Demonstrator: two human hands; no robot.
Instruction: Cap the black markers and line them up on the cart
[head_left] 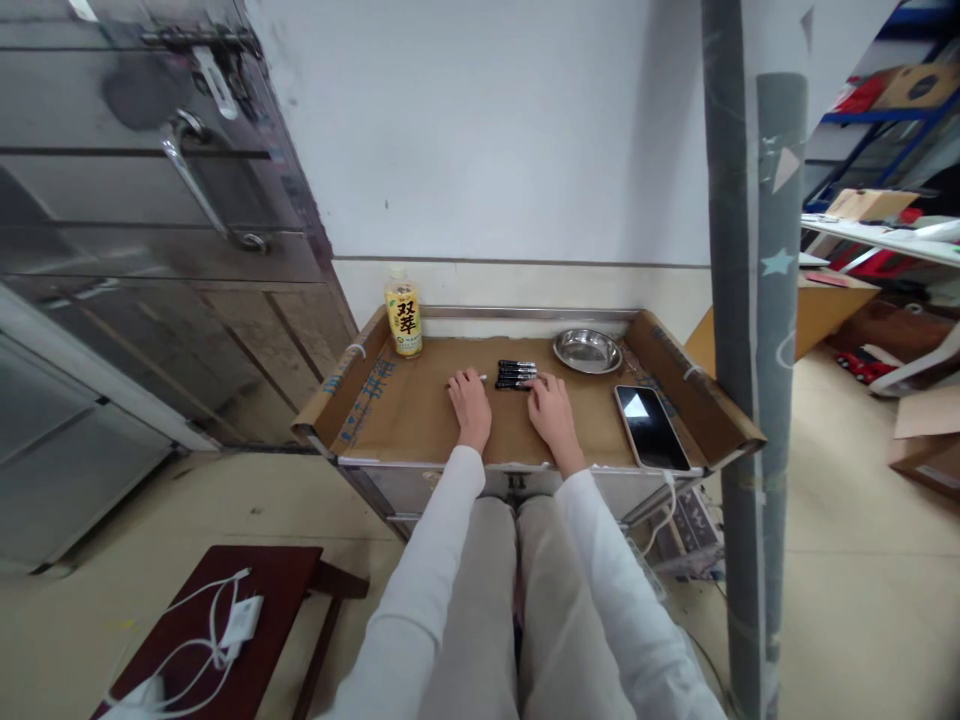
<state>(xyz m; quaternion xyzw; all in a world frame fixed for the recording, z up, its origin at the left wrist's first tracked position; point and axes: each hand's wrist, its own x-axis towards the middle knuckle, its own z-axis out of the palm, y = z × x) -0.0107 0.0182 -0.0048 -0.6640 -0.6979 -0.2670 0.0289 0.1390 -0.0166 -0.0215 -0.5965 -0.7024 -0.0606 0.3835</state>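
Both my hands rest palm down on a cardboard-lined cart top (420, 420). My left hand (470, 405) lies flat, fingers together, with a small white thing showing at its fingertips; I cannot tell whether it holds it. My right hand (551, 408) lies flat beside it, its fingertips touching the near end of a short row of black pens (516, 374) that lie side by side. White sleeves cover both forearms.
A yellow-labelled drink bottle (403, 315) stands at the back left of the cart. A metal bowl (587, 350) sits back right, a phone (650, 425) near the right front. A grey rolled mat (754, 380) stands right; a metal cabinet (150, 230) left; a dark stool with a charger (240, 620) below.
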